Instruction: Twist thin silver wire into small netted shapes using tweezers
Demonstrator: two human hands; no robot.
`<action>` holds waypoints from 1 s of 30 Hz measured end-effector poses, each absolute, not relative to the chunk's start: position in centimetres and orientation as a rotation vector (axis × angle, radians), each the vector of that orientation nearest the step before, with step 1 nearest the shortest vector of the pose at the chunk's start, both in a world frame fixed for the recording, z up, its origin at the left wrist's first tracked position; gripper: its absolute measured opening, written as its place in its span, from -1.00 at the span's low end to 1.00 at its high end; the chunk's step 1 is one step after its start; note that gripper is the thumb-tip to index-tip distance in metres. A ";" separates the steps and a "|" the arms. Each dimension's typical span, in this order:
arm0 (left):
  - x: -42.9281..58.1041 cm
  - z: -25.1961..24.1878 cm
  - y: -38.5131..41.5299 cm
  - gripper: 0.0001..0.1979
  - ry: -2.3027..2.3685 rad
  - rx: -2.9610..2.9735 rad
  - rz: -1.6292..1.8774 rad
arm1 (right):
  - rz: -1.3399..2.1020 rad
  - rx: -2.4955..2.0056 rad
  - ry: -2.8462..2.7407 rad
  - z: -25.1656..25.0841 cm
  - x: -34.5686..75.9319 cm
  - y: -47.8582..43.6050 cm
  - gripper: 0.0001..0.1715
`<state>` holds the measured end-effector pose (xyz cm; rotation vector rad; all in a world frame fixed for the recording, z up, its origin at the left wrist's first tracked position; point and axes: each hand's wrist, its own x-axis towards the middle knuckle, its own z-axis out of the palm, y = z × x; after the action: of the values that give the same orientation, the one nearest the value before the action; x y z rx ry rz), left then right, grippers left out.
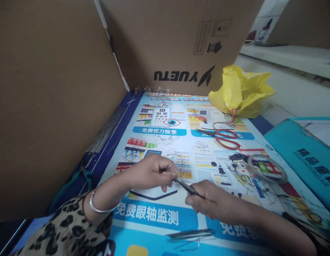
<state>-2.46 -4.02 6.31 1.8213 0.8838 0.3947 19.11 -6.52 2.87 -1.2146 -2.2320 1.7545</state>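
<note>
My left hand [151, 172] is closed in a pinch, with a thin wire [170, 167] just showing at its fingertips. Most of that wire is hidden by the fingers. Wrapped in my right hand [212, 199] is a pair of slim-nosed pliers [187, 186], whose tip points left and meets the left fingertips. Whether the jaws grip the wire I cannot tell. Behind the left hand lie loose loops of thin wire [183, 160] on the printed poster sheet [151, 199]. Closer to me is a small bundle of straight dark wires [191, 234].
Red-handled scissors [228, 138] lie beyond my right hand, near a crumpled yellow bag [239, 92]. A wire coil [283, 174] and a teal box [303, 149] are at right. Teal-handled pliers [83, 174] lie at left. Cardboard walls [165, 42] enclose the left and back.
</note>
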 end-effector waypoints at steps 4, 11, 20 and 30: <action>-2.4 6.5 -3.9 -0.80 0.945 1.854 0.342 | 1.574 -1.179 -2.445 3.1 19.6 -6.1 -0.54; -2.0 6.2 -4.2 -0.82 1.324 2.508 0.294 | 0.565 -1.449 -2.732 4.2 20.8 -5.2 -0.58; -0.6 5.7 -5.6 -0.79 1.356 2.617 0.041 | 0.027 -1.303 -2.778 3.1 19.9 -5.7 -0.82; -1.0 5.9 -5.1 -0.81 1.313 2.425 0.120 | -0.151 -1.173 -2.710 1.8 20.3 -5.5 -0.86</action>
<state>-1.04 -5.09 5.94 2.4249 1.3126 0.1201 20.29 -5.54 1.77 -1.1733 -2.7098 -0.1515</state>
